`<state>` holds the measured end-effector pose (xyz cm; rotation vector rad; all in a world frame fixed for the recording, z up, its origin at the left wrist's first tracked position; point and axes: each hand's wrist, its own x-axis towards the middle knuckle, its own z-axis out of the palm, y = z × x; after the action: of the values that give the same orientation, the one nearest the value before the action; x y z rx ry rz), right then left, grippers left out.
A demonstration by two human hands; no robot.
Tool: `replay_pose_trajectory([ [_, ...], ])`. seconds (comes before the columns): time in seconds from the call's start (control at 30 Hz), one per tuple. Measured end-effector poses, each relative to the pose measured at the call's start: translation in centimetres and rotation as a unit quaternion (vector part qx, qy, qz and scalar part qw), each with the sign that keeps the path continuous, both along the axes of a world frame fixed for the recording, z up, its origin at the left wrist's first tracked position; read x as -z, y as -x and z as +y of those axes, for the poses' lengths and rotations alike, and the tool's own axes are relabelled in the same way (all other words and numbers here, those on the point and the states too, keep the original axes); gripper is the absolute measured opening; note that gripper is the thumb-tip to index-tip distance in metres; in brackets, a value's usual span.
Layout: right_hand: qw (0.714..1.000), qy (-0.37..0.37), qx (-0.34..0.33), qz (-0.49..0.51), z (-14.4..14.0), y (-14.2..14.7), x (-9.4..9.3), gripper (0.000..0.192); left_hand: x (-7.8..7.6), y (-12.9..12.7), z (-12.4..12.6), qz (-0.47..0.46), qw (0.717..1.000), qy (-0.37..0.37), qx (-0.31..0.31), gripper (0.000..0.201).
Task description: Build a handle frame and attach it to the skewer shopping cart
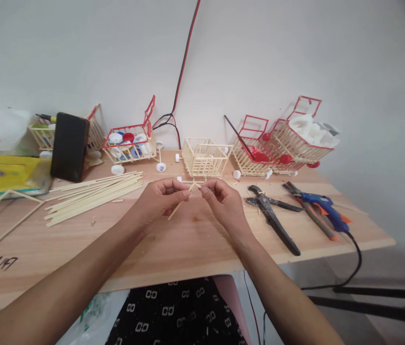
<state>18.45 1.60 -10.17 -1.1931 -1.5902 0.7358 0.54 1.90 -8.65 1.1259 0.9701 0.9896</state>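
Note:
My left hand and my right hand meet above the middle of the wooden table. Together they pinch thin pale wooden sticks; one stick slants down to the left from my left fingertips, and a short piece spans between both hands. Just behind my hands stands an unpainted stick basket. A loose pile of long sticks lies to the left of my left hand.
Black pliers and a blue glue gun with its cord lie at the right. Red-trimmed stick carts and a cart of bottle caps stand along the wall. A dark phone leans at the left.

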Motion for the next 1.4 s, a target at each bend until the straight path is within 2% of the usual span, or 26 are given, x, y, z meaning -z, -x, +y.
replay_pose_trajectory([
  [1.13,1.000,0.000,-0.013,-0.011,-0.05,-0.13,0.34,0.015,0.16,-0.08,-0.02,0.028,0.999,-0.007,-0.020,0.022],
  [1.4,1.000,0.009,-0.008,-0.008,0.01,-0.19,0.53,0.017,0.31,0.02,0.06,0.060,0.998,-0.029,-0.020,0.021],
])
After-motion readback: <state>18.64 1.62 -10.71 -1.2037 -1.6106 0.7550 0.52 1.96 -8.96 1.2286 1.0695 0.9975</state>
